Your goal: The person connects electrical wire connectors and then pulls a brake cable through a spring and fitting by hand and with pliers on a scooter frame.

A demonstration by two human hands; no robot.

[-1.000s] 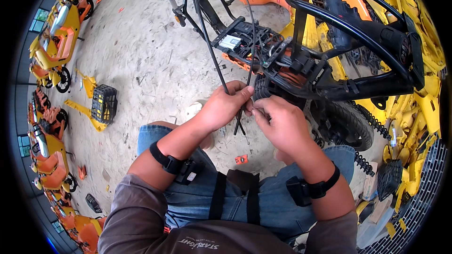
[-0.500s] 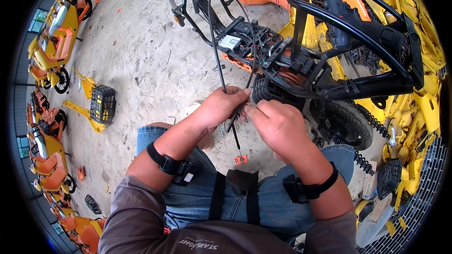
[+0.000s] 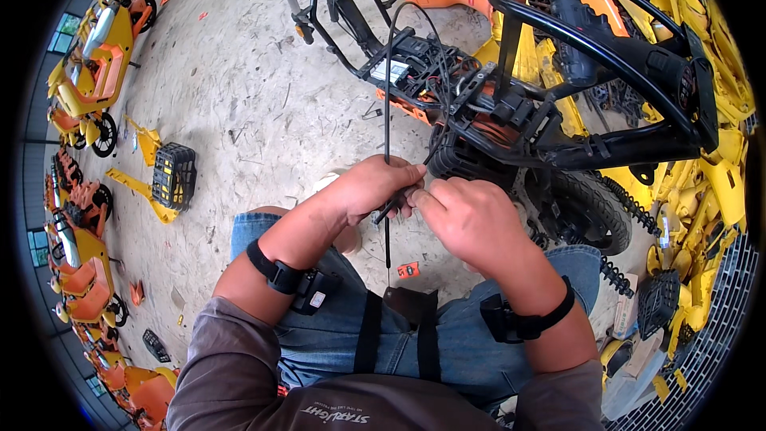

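Observation:
My left hand (image 3: 381,185) is closed around thin black cables (image 3: 387,112), one looping up over the scooter frame, the other angled toward it; the straight one hangs below my hand to a thin wire end over my lap. My right hand (image 3: 467,215) is pinched against them beside my left fingertips; the small part between the fingers is too hidden to make out. Just beyond stands a stripped black scooter frame (image 3: 606,52) with exposed wiring, a silver module (image 3: 387,72) and a rear tyre (image 3: 581,215). An orange piece (image 3: 408,270) lies on the floor below my hands.
Piles of yellow body panels (image 3: 714,191) and black springs (image 3: 618,275) are at the right. A black crate (image 3: 174,175) with yellow pieces lies on the concrete floor (image 3: 223,96) at left. Rows of yellow and orange scooters (image 3: 100,64) line the far left. A black drill-like tool (image 3: 570,24) rests on the frame.
Both hands have moved slightly down toward my lap. The cable loop has dropped, and the straight cable now hangs lower below my left hand.

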